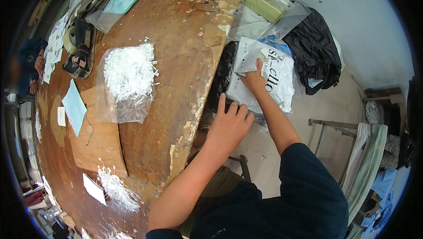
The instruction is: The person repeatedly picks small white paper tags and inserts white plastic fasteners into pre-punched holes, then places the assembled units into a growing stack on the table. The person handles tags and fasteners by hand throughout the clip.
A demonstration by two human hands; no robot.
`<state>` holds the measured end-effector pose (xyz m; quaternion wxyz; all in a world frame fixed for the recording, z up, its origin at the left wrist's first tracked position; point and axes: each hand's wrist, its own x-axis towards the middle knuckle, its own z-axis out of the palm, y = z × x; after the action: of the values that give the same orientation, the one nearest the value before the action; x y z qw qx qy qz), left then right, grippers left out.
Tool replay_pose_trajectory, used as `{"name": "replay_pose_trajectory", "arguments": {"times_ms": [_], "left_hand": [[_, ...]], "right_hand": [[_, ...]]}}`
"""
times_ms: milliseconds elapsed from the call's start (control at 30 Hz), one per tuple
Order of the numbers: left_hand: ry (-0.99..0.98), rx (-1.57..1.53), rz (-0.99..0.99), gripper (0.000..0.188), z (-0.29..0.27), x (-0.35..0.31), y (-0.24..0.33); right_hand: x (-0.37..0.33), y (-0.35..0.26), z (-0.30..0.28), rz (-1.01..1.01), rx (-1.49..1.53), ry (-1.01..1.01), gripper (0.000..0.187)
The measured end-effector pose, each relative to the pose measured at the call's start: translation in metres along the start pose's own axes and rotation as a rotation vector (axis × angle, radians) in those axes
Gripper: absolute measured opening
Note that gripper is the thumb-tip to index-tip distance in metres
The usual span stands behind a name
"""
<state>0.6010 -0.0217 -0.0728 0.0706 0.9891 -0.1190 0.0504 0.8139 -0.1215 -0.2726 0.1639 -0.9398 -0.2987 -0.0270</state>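
A white plastic packaging bag [282, 78] with large black lettering lies on a pile to the right of the table. My right hand [254, 79] is closed on a creased fold near the middle of this bag, its fingertips partly hidden. Nearer to me, my left hand [232, 123] has its fingers spread and holds nothing. Its fingertips lie by the bag's lower left corner, over black plastic [224, 71] tucked between the table and the white bag.
A worn wooden table [185, 62] fills the left. On it lie a clear bag of white tag strings [130, 74], loose strings [116, 190], a blue packet [75, 107] and a tape dispenser [81, 47]. Black bags [315, 47] and a cloth-draped rack [368, 151] stand right. Another person [31, 67] is far left.
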Motion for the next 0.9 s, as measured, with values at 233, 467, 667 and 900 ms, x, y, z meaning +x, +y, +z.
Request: {"name": "replay_pose_trajectory", "arguments": {"times_ms": [233,467,667,900], "left_hand": [[-0.025,-0.006,-0.001,0.023,0.001,-0.002,0.0],[-0.016,0.018,0.01,0.019,0.0,-0.001,0.0],[-0.071,-0.009,0.002,0.021,0.0,-0.002,0.001],[-0.042,-0.013,0.0,0.022,0.002,-0.002,-0.001]], "right_hand": [[0.027,0.024,0.029,-0.183,-0.188,0.086,0.08],[0.015,0.021,0.031,-0.128,-0.183,-0.011,0.084],[0.028,0.012,0.01,-0.012,-0.326,-0.291,0.087],[0.033,0.019,0.024,-0.018,-0.378,-0.342,0.084]]}}
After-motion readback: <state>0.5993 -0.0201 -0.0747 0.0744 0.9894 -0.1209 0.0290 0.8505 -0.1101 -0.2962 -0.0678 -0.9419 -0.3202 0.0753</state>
